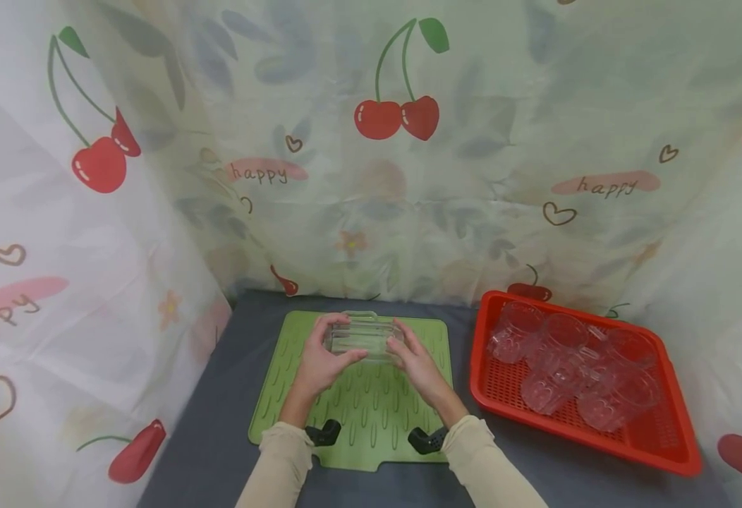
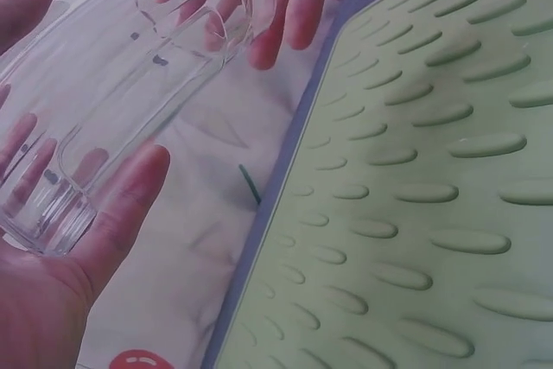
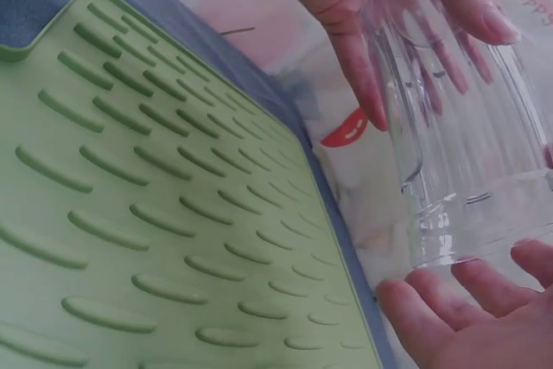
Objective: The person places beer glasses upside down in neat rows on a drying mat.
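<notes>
Left hand [image 1: 323, 363] and right hand [image 1: 418, 363] are holding a mug [image 1: 365, 339] over a mat [image 1: 358, 406].
Each grip is holding one end of the clear mug between thumb and fingers; it is lying sideways above the green mat's far half. The mat is resting on the dark worktop [image 1: 212, 423]. To the right, a red basket [image 1: 574, 427] is carrying clear glassware [image 1: 618, 398]; beyond, a cherry-printed sheet [image 1: 320, 247] is hanging.

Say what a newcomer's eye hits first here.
The red basket of clear mugs pops first, right of the green ridged mat. Next, a clear glass mug held sideways by left hand and right hand above the mat. Red cherries print the curtain behind.
</notes>
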A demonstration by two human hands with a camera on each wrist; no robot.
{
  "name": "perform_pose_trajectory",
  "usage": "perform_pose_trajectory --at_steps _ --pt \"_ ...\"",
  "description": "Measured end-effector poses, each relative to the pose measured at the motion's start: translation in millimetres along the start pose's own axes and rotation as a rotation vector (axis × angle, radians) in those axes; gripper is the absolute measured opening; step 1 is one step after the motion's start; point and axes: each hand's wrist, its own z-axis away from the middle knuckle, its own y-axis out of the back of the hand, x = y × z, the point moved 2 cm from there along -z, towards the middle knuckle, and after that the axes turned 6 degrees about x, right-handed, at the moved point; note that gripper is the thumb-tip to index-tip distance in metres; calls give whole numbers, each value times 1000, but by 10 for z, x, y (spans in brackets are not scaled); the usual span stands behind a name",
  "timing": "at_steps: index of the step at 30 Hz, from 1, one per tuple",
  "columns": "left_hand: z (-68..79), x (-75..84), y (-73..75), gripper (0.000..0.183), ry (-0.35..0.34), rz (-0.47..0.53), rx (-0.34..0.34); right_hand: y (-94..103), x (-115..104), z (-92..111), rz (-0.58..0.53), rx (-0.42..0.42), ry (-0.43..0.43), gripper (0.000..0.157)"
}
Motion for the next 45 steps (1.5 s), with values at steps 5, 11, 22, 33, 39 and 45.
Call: perform_pose_trajectory --at_steps 5,11,22,33,39,45 --pt "-16 -53 14 59 -9 -45 -6 20 -47 16 119 33 48 65" --pt "-38 -12 37 61 -9 -50 -9 65 -116 28 177 50 84 64" --pt "-100 -15 87 67 -5 -112 24 206 -216 88 223 37 135 66" --pt "-136 -253 144 69 -29 -169 76 290 -332 144 318 17 156 73" --pt "-156 -251 173 69 -27 -220 88 339 -411 185 361 23 178 71" --pt "-187 -217 199 72 -39 -231 115 403 -486 223 387 51 243 70"
